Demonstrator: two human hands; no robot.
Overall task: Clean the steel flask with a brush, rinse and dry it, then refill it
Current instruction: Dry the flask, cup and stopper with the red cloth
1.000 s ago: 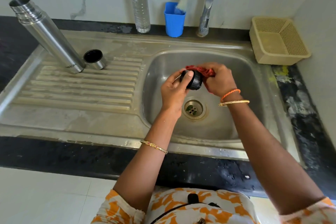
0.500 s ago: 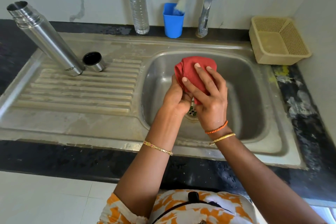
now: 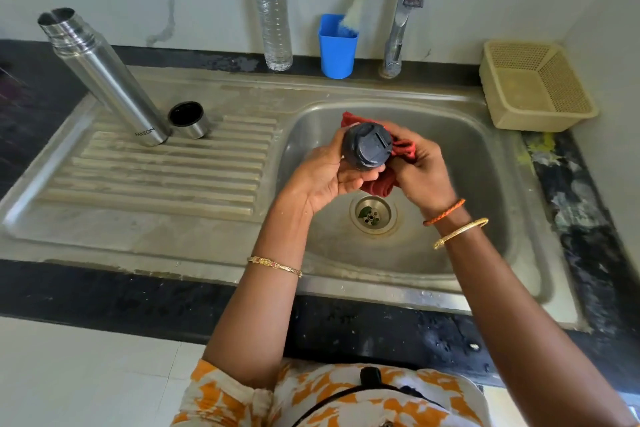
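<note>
- The left hand (image 3: 323, 173) curls its fingers round the dark stopper (image 3: 367, 146), held over the sink (image 3: 450, 121).
- The right hand (image 3: 420, 172) grips the red cloth (image 3: 375, 185) bunched against the stopper.
- To dry it well, I'd turn the stopper inside the cloth, reaching its grooves.
- The steel flask (image 3: 104, 76) stands on the drainboard at far left, long axis upright, open mouth up.

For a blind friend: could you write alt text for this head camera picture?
Over a steel sink, the left hand holds a dark stopper while the right hand grips a red cloth. An open steel flask stands on the drainboard.
</note>
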